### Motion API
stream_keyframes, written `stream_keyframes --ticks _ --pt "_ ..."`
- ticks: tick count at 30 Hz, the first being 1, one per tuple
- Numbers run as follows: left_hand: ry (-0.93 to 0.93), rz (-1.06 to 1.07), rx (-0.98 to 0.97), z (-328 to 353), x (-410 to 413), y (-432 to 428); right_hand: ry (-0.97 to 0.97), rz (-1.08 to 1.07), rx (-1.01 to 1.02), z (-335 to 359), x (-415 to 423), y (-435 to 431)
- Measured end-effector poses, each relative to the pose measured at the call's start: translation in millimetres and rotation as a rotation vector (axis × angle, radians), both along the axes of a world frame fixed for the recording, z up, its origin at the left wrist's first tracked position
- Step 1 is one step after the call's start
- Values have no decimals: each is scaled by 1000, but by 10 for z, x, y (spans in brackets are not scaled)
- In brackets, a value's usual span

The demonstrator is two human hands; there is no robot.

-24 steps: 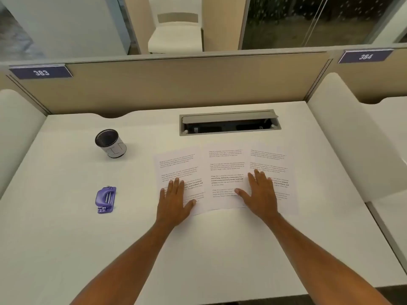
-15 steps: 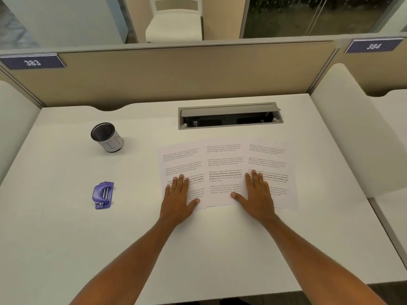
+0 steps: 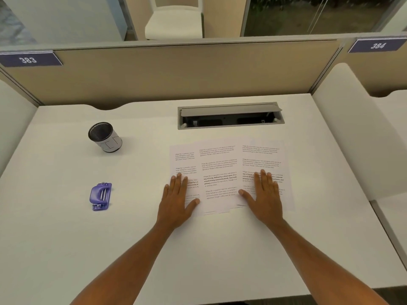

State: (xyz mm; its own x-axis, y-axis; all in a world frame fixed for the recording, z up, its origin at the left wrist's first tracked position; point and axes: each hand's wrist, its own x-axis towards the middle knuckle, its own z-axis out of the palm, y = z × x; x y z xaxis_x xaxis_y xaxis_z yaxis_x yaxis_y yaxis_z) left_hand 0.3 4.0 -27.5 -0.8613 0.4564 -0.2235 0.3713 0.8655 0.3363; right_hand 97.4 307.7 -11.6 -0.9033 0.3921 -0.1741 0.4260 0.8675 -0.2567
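White worktop point(image 3: 66, 238): three overlapping printed sheets point(image 3: 220, 164) lie mid-worktop, my left hand point(image 3: 176, 201) and right hand point(image 3: 266, 199) flat on them, fingers straight. Mesh cup point(image 3: 105, 137) upright far left; only mesh visible inside.

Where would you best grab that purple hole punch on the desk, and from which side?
Probably by its two long sides, coming straight down from above. The hole punch lies flat on the desk, alone, its length pointing away from the person, so thumb and fingers can span its narrow width. The left hand, flat on the sheets, is nearer.
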Motion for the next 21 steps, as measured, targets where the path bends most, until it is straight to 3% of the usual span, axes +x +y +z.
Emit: stream_keyframes --ticks 4,12,21 --pt "17 -99 -122 -96 33 -77 -17 -28 41 -81 84 134" --pt "86 -113 -186 -185 208 229 -11 70 20 -151 56 19" --pt "86 -150 -91 -206 265 370 -16 133 -4 -154 -40 -285"
